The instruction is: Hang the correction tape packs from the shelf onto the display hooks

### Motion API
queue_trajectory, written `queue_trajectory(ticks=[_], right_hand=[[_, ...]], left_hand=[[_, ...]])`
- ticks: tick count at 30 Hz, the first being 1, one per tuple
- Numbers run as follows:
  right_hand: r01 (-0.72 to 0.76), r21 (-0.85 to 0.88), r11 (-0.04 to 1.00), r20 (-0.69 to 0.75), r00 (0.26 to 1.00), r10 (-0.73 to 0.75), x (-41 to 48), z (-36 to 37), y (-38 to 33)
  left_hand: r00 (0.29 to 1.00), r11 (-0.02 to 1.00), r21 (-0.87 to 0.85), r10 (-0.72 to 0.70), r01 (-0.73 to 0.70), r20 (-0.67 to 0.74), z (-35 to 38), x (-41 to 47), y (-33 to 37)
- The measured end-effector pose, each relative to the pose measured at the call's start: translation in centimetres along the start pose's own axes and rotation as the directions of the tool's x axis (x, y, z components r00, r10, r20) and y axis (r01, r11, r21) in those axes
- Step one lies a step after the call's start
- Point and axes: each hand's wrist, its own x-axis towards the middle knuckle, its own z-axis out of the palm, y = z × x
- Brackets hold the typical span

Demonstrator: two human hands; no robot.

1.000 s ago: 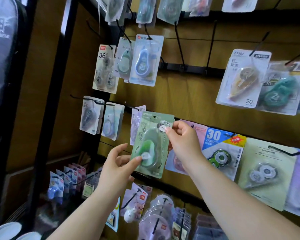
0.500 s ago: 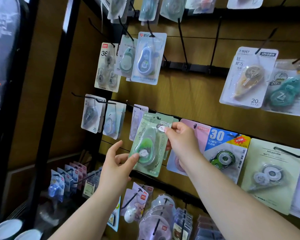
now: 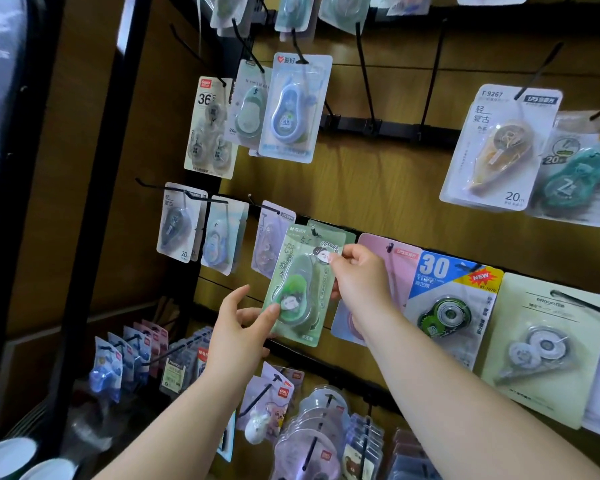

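Glare and blur wash over most of the blister packs, so their small print is unreadable, and the packs along the top edge and far right are cut off by the frame. Behind the green correction tape pack (image 3: pixel 300 289) another green card peeks out, mostly covered, and the hook (image 3: pixel 314 233) at its top shows only as a short dark tip, so whether the hole sits fully on it is hard to tell. Both bare forearms reach up from the near bottom edge toward the wooden display wall. The right hand (image 3: pixel 357 277) is raised, thumb and fingers pinching the pack's upper right corner. The left hand (image 3: pixel 238 325) sits lower and to the left, fingers loosely spread, its thumb tip pressed to the lower part of the pack's clear bubble. The pack hangs upright with a slight tilt between the two hands, in the middle row, just left of a pink pack (image 3: pixel 394 268) and right of a pale lilac pack (image 3: pixel 269 240).
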Motion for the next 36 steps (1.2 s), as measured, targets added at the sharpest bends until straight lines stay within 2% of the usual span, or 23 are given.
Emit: queue_trajectory(ticks=[5, 8, 11, 18, 21, 25, 31, 36], right_hand=[[0.001, -0.027, 1.0, -0.132, 0.991, -0.005, 1.0, 0.6, 0.8], [0.002, -0.101, 0.995, -0.179, 0.984, -0.02, 1.9, 0.7, 1.5], [0.0, -0.177, 0.984, -0.216, 0.976, -0.038, 2.9, 0.8, 2.2], [-0.008, -0.266, 0.964, -0.248, 0.967, -0.061, 4.2, 0.8, 3.6], [-0.019, -0.271, 0.963, -0.205, 0.978, -0.038, 3.0, 1.1, 4.1], [-0.019, -0.313, 0.949, -0.112, 0.994, -0.017, -0.2, 1.6, 4.1], [-0.011, -0.152, 0.988, -0.093, 0.996, -0.003, -6.7, 1.5, 4.9], [-0.103, -0.239, 0.966, 0.15, 0.978, 0.142, -14.5, 1.8, 9.0]], left_hand=[[0.999, 0.999, -0.013, -0.04, 0.04, -0.014, 1.8, 1.9, -0.9], [0.998, 0.998, -0.003, -0.065, 0.065, -0.022, 3.0, 3.2, -1.8], [0.992, 0.992, -0.029, -0.12, 0.119, -0.027, 4.1, 4.5, -2.6], [0.991, 0.99, -0.047, -0.132, 0.13, -0.032, 5.2, 6.0, -4.0], [0.989, 0.989, -0.014, -0.145, 0.145, -0.011, 4.9, 5.2, -4.7], [0.983, 0.98, 0.116, -0.172, 0.164, 0.058, 2.5, 1.8, -5.9], [0.939, 0.948, 0.167, -0.299, 0.271, 0.172, -4.1, -6.0, -8.3], [0.877, 0.85, 0.42, -0.431, 0.316, 0.213, -8.6, -12.1, -10.4]])
